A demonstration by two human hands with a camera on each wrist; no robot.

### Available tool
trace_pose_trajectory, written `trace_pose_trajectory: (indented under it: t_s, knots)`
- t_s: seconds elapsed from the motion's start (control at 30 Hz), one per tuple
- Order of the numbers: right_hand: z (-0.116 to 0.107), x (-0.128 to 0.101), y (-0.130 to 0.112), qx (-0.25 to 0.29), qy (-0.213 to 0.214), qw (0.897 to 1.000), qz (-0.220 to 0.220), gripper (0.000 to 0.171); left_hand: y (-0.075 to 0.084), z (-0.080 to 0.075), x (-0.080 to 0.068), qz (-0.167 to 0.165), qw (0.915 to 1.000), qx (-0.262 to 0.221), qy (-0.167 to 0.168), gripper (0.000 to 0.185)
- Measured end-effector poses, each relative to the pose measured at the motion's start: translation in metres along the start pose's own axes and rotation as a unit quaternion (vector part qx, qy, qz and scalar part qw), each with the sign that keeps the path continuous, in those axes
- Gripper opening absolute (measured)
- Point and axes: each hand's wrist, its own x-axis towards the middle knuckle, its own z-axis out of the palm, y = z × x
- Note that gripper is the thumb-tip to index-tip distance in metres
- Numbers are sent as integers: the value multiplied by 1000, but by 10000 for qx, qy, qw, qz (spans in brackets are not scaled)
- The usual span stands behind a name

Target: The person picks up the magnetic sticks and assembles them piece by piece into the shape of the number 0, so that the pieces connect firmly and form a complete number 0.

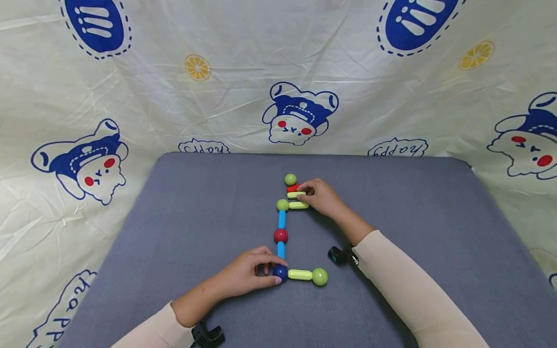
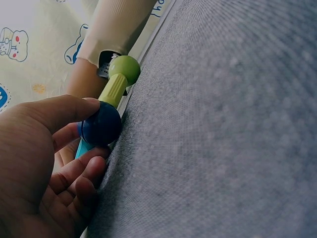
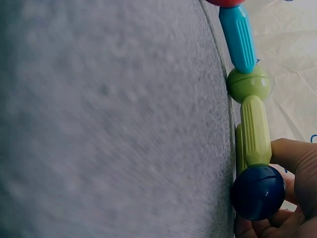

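With thumb and fingers my left hand [image 1: 250,270] grips a dark blue ball [image 2: 101,124] at the near corner of a chain. From that ball a light green rod [image 1: 300,275] runs right to a green ball [image 1: 320,277]. Away from me run blue rods [image 1: 282,220] and a red ball [image 1: 280,236], up to another green ball [image 1: 283,205] with a light green rod [image 1: 298,205]. Behind it my right hand [image 1: 321,197] pinches at a loose light green rod [image 1: 296,195]; a red rod [image 1: 293,188] lies against its fingers. In the right wrist view another dark blue ball [image 3: 257,192] shows before the fingers.
A loose green ball [image 1: 290,180] sits at the far side, behind the red rod. Grey cloth covers the table [image 1: 209,208]. A printed curtain [image 1: 235,106] hangs behind it. Each wrist wears a black device [image 1: 341,255].
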Motion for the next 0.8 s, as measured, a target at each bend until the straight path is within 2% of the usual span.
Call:
trace_pose_trajectory:
  t_s: [0.43,0.57,0.8]
  knots:
    - [-5,8,-1,-8,-574,9975,402,21,2,0,0,19,10000,26,-28,30]
    - [-7,6,-1,52,-544,9977,409,22,1,0,0,12,10000,0,-47,31]
    - [-16,-3,-5,481,-220,9983,260,22,0,0,1,51,10000,32,-28,31]
